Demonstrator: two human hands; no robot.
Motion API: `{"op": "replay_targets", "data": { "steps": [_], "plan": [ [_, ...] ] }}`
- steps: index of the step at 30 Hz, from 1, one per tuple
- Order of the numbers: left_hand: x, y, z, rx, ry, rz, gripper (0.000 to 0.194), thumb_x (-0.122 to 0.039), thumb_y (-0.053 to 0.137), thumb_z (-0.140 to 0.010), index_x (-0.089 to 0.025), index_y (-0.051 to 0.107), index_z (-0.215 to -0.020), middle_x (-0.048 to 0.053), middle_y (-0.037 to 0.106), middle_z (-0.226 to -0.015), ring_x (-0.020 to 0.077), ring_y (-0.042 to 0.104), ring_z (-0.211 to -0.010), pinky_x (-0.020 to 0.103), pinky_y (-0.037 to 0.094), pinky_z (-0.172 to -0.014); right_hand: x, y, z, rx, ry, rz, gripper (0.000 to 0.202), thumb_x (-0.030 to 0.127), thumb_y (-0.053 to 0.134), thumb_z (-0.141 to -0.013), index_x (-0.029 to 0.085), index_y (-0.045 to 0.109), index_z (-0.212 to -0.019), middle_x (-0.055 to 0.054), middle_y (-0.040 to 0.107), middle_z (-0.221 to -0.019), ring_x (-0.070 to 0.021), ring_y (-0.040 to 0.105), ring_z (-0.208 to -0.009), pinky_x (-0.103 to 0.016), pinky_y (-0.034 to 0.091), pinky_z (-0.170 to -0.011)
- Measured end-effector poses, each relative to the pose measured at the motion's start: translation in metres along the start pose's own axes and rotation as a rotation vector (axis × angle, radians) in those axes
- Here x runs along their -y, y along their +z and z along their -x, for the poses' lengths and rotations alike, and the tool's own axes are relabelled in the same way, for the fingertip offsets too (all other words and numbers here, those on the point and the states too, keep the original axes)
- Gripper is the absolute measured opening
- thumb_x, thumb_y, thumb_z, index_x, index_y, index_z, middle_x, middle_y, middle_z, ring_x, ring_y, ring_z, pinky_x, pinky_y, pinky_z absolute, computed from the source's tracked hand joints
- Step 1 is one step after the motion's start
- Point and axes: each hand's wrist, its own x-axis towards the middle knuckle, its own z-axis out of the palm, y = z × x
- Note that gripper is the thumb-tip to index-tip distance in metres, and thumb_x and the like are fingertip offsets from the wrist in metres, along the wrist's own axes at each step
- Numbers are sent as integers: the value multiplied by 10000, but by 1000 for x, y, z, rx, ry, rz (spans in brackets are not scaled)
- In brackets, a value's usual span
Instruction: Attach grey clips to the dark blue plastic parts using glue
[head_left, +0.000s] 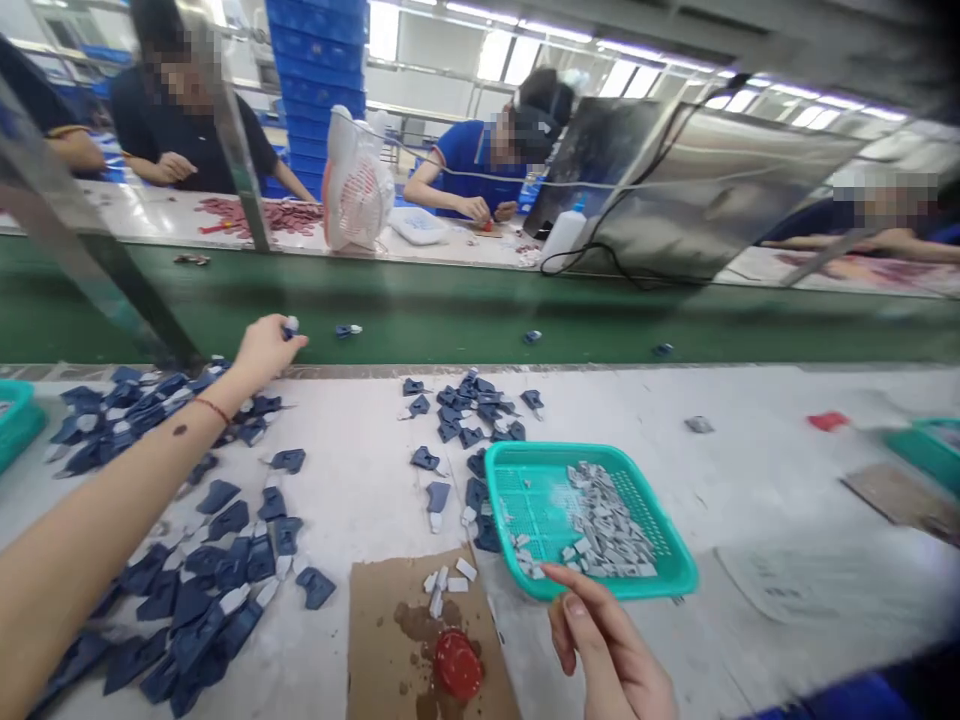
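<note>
At the edge of the green conveyor belt, my left hand pinches a small dark blue plastic piece with a white tip. My right hand is at the near edge of a teal basket, its index finger stretched out and nothing visible between the fingers. Inside the basket lie many small light grey pieces. Left of that hand, a cardboard sheet with wet stains carries several white pieces and a red lid-like disc. Loose dark blue pieces spread below my left forearm.
Several blue pieces lie spaced along the green belt. A metal post rises left of my hand. More blue pieces are heaped behind the basket. Co-workers sit across the belt, near a white bottle.
</note>
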Motion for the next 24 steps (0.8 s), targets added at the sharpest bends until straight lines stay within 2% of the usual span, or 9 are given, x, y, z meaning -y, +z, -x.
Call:
{"op": "replay_targets", "data": {
  "steps": [3,6,8,10,13,17,21,24],
  "plan": [
    [11,2,-24,33,61,-210,251,-297,650,-880,-128,645,-1065,91,673,-1113,269,618,-1080,460,482,-936,-6,-21,-8,-63,-45,195,399,554,505,-915,232,678,-1073,-9,560,-664,-170,550,-622,-251,477,-557],
    [23,3,-37,96,91,-367,327,-349,604,-925,-145,613,-1180,95,625,-1230,274,607,-1108,494,496,-943,-3,-43,-29,-129,-116,467,386,537,508,-906,234,688,-1064,-66,682,-920,-199,613,-729,-272,497,-580],
    [29,5,-42,116,104,-450,348,-361,601,-926,-147,607,-1200,100,612,-1255,286,601,-1121,503,498,-944,2,-54,-49,-93,-185,656,388,507,464,-919,224,690,-1057,-88,690,-1001,-223,625,-776,-294,502,-576],
    [32,7,-46,117,141,-513,370,-369,597,-926,-152,595,-1226,110,579,-1310,305,565,-1179,532,467,-980,7,-60,-71,9,-249,816,386,446,412,-935,208,689,-1059,-106,696,-1039,-261,636,-913,-334,528,-666],
    [30,12,-49,128,257,-558,419,-379,589,-926,-163,560,-1284,124,519,-1394,325,479,-1284,571,384,-1050,10,-59,-101,126,-263,918,303,348,471,-902,196,701,-1027,-103,716,-1041,-284,640,-999,-383,523,-799],
    [25,23,-51,188,381,-549,429,-366,577,-923,-158,563,-1297,126,560,-1355,330,465,-1292,547,348,-1066,10,-48,-124,203,-230,1003,219,200,533,-836,176,725,-938,-108,728,-946,-288,678,-903,-376,517,-747],
    [25,31,-56,188,377,-481,370,-287,535,-896,-118,633,-1210,188,645,-1220,391,488,-1246,494,371,-1032,11,-38,-129,226,-199,1055,237,100,523,-804,170,738,-878,-114,736,-960,-264,692,-868,-349,507,-759],
    [25,30,-58,164,316,-381,325,-270,583,-825,-139,670,-1110,196,680,-1127,418,544,-1166,486,428,-955,14,-35,-126,214,-179,1060,243,85,533,-792,174,742,-878,-111,741,-945,-250,695,-849,-327,502,-737]
  ]
}}
